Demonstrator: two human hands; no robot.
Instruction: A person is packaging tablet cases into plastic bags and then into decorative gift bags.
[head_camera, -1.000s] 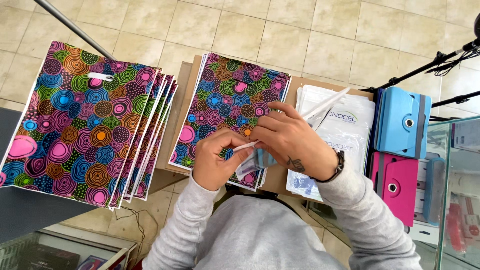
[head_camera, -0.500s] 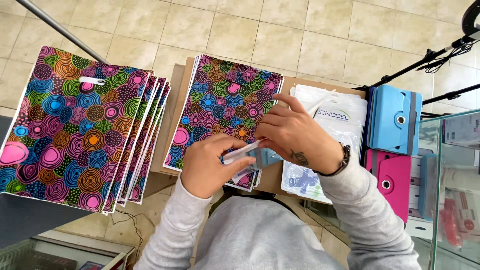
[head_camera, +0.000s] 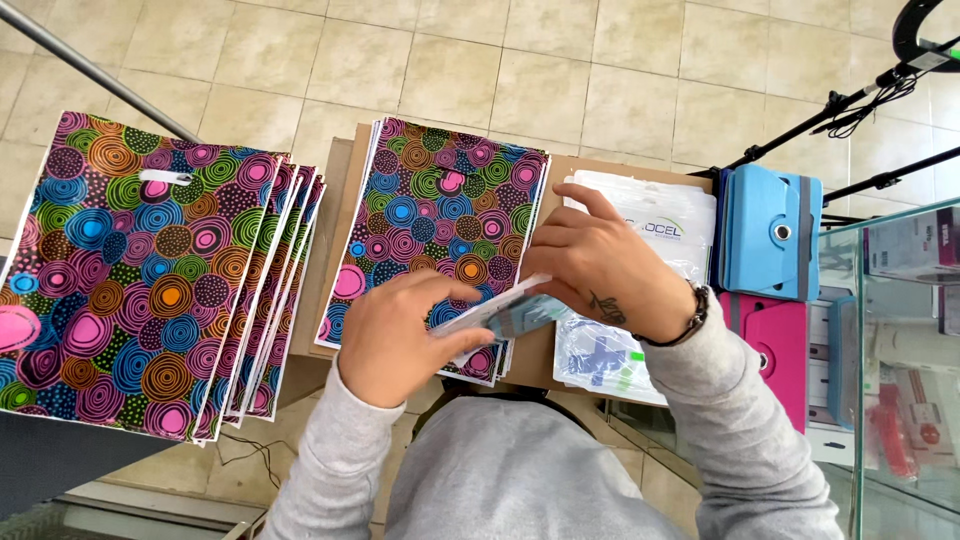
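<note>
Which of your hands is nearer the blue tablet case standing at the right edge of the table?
The right hand. It sits over the white packets, just left of the blue tablet case. The left hand is farther left, over the stack of patterned bags.

What you can't see
Your right hand (head_camera: 610, 270) covers most of the thin packet (head_camera: 505, 315); the left bag stack (head_camera: 130, 270) runs off-frame

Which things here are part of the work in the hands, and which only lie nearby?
In hand:
- left hand and right hand, both holding a flat clear packet
- middle stack of patterned bags under the hands

Lying about:
- left stack of patterned bags
- white pouches
- blue tablet case
- pink tablet case
</note>
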